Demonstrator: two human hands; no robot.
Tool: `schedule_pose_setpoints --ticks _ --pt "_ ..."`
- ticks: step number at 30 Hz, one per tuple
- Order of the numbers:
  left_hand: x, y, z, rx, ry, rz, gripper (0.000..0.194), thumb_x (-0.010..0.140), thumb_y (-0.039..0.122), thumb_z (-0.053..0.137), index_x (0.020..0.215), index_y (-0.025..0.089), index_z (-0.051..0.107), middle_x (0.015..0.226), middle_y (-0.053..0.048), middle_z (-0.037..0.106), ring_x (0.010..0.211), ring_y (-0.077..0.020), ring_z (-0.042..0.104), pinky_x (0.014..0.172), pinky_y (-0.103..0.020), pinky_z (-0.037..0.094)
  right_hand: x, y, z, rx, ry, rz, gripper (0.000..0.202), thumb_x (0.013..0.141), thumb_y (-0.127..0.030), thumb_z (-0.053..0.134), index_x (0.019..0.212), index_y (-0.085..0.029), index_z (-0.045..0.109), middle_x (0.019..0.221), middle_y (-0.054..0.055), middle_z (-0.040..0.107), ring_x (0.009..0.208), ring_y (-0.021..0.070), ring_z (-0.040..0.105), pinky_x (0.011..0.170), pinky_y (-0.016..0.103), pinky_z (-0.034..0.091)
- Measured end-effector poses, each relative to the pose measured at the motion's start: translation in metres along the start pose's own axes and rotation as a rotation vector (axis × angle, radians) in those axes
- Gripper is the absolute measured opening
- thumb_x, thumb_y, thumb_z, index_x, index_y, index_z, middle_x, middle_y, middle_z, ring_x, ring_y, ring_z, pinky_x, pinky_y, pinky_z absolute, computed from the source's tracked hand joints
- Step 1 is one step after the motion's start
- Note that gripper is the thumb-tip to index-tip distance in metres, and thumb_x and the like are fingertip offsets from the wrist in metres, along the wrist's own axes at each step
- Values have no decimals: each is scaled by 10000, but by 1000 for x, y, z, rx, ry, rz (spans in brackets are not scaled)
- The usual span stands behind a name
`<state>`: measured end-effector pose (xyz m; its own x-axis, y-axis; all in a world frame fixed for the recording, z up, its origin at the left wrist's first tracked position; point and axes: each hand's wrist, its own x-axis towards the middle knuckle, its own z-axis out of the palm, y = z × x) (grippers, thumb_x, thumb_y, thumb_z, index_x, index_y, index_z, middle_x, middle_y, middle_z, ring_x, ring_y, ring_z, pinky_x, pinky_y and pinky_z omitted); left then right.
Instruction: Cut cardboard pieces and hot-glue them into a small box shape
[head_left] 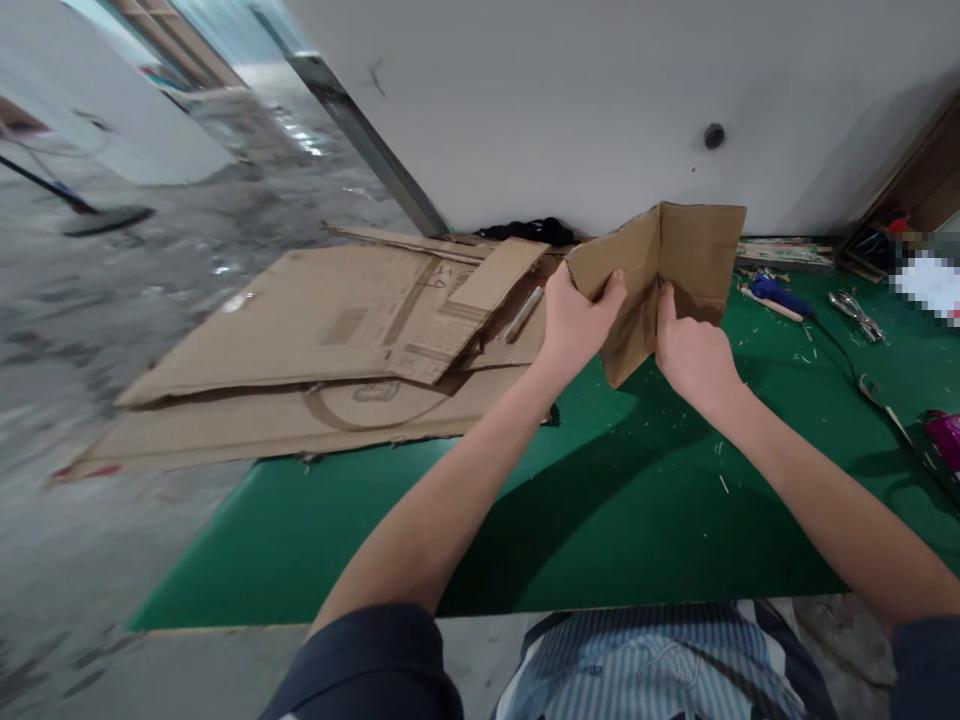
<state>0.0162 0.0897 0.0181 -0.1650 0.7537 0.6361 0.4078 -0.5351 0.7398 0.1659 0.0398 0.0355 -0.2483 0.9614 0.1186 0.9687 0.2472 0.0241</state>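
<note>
A small brown cardboard piece, folded along an upright crease, stands raised above the green table. My left hand is closed on its left panel, with the thumb pressed on the face toward me and the other fingers out of sight behind. The index fingertip of my right hand touches the crease, near a small dark spot. Its other fingers are curled in, and I see nothing between them. Just left of my left hand lies a pile of flattened cardboard, with a narrower cardboard strip on top.
On the right, a blue corded tool, a metal hand tool and a magenta object lie on the green table. Scraps dot its surface. A white wall rises behind. Cardboard overhangs the table's left edge.
</note>
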Motion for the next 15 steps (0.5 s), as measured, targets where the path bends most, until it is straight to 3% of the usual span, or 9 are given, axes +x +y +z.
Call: schedule_pose_setpoints --ticks 3,6,11,15 --pt "0 1 0 7 6 4 223 833 325 677 984 188 585 993 -91 726 973 -240 713 893 -396 599 -7 -1 -5 -19 -16 -11 653 905 -88 330 1539 25 219 864 210 715 763 279 710 659 369 542" --pt "0 3 0 6 -2 13 231 833 332 677 986 192 576 1000 -90 726 987 -240 712 913 -398 593 -10 1 -3 -51 -44 -16 657 914 -85 315 1552 18 192 837 200 713 761 282 710 645 367 541" --pt "-2 5 1 -16 -5 29 251 827 356 677 989 199 566 1021 -88 727 1003 -236 710 922 -389 590 -13 6 15 -109 -87 -25 712 905 -58 302 1573 16 67 832 195 716 736 251 705 656 347 539" --pt "-1 4 2 -31 -3 3 312 815 438 691 982 200 578 997 -92 730 977 -246 716 928 -409 593 -23 3 27 -126 -97 -36 717 891 -33 285 1567 38 57 818 201 714 720 244 707 641 343 533"
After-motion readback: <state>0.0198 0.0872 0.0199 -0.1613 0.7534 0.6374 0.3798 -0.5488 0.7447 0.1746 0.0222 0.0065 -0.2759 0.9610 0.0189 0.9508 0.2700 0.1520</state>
